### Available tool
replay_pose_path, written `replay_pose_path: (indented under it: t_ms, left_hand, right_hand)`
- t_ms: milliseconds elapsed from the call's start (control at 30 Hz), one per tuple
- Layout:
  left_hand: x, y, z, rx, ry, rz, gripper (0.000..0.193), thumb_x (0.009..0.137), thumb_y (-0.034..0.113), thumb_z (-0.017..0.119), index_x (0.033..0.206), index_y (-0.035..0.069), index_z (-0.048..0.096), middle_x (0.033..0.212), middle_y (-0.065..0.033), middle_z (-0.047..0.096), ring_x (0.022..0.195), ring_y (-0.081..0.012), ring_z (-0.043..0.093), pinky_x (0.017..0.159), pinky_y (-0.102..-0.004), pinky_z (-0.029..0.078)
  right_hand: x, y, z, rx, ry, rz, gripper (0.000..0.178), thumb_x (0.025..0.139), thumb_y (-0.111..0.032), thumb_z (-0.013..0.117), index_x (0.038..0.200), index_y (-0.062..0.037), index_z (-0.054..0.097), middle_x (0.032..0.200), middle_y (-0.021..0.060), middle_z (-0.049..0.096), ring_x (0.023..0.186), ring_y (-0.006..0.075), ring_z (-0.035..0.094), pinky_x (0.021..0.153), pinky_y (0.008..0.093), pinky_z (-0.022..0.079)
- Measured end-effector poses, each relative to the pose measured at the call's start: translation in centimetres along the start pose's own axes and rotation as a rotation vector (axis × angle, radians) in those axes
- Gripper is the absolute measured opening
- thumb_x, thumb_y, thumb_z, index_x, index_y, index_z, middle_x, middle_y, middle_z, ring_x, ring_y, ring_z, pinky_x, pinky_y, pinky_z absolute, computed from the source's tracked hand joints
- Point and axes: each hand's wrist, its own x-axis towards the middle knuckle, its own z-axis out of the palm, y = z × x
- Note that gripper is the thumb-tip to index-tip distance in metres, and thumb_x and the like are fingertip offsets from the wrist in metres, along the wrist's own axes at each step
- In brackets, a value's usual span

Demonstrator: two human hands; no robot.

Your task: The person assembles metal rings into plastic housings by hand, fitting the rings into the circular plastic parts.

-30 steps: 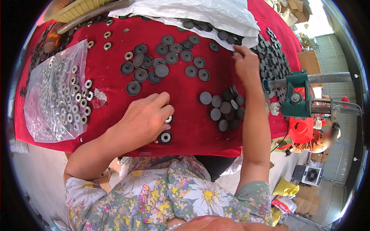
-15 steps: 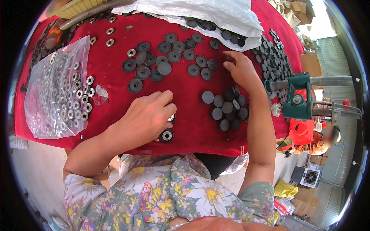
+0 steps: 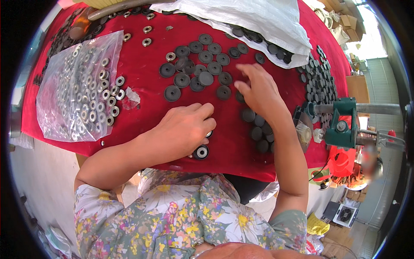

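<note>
My left hand (image 3: pixel 183 129) is closed near the table's front edge. Its fingertips are on a black round cap with a silver bearing (image 3: pixel 209 134) in it, mostly covered by the hand. Just below its fingers is another black cap (image 3: pixel 201 152) with a bearing seated in its middle. Over the right side of the loose black caps (image 3: pixel 206 78), my right hand (image 3: pixel 261 90) has its fingers and thumb apart, and no held thing shows. The nearest cap (image 3: pixel 223 92) lies left of its thumb. Below my right wrist is a group of flat-topped black caps (image 3: pixel 256 134), partly hidden.
On the red cloth (image 3: pixel 142 123), a clear plastic bag (image 3: pixel 64 108) of bearings lies at left. A white sack (image 3: pixel 258 21) with black pieces spans the far side. Many black pieces (image 3: pixel 319 80) lie at right, beside a green metal clamp fixture (image 3: pixel 343 123).
The view has shifted, so the table appears farther right. My right hand has moved left over the loose caps. My left hand stays by the two bearing-fitted caps.
</note>
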Motion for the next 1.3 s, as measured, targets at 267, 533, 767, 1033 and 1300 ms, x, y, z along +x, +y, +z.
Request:
replay_pose_path:
  t_ms: [267,533,767,1033,1300]
  left_hand:
    - [0.0,-0.1,0.1,0.012,0.0,0.025,0.035,0.067,0.01,0.08,0.097,0.001,0.064,0.097,-0.0113,0.053,0.087,-0.0291,0.06,0.072,-0.0418,0.053]
    - [0.3,-0.2,-1.3,-0.104,0.02,-0.023,0.032,0.075,0.014,0.081,0.098,0.001,0.063,0.098,-0.0119,0.054,0.089,-0.0309,0.062,0.072,-0.0418,0.052]
    - [1.0,-5.3,-3.3,0.279,0.529,-0.349,0.03,0.075,0.004,0.079,0.102,0.002,0.067,0.1,-0.0129,0.059,0.095,-0.0342,0.063,0.079,-0.043,0.052]
    - [1.5,-7.2,-2.9,0.316,0.513,-0.383,0.023,0.08,0.003,0.075,0.101,0.0,0.07,0.095,-0.0132,0.061,0.087,-0.0339,0.065,0.078,-0.0402,0.053]
    - [1.2,-6.1,-4.7,-0.076,0.556,-0.593,0.016,0.089,0.007,0.07,0.101,-0.003,0.071,0.085,-0.0067,0.067,0.07,-0.0158,0.061,0.064,-0.0295,0.05]
  right_hand:
    - [0.7,-1.2,1.9,0.117,-0.075,-0.134,0.042,0.084,-0.01,0.073,0.124,0.001,0.063,0.107,0.019,0.065,0.093,0.0336,0.067,0.085,0.0394,0.054]
    - [5.6,9.9,-4.8,-0.493,0.132,0.504,0.045,0.091,-0.019,0.064,0.133,-0.0016,0.062,0.129,0.0242,0.065,0.123,0.0375,0.061,0.106,0.0421,0.046]
    - [8.3,11.5,-1.6,-0.372,0.076,0.315,0.051,0.089,-0.015,0.068,0.138,-0.0043,0.058,0.137,0.0257,0.059,0.128,0.0399,0.056,0.11,0.0432,0.042]
    - [4.7,4.7,-1.9,-0.087,0.129,0.009,0.045,0.09,-0.012,0.066,0.133,-0.0002,0.061,0.126,0.023,0.065,0.116,0.0375,0.064,0.102,0.0407,0.048]
    - [4.2,7.0,-3.3,-0.21,0.171,0.212,0.04,0.09,-0.018,0.067,0.127,-0.0033,0.065,0.132,0.0217,0.062,0.123,0.0388,0.059,0.104,0.0461,0.046]
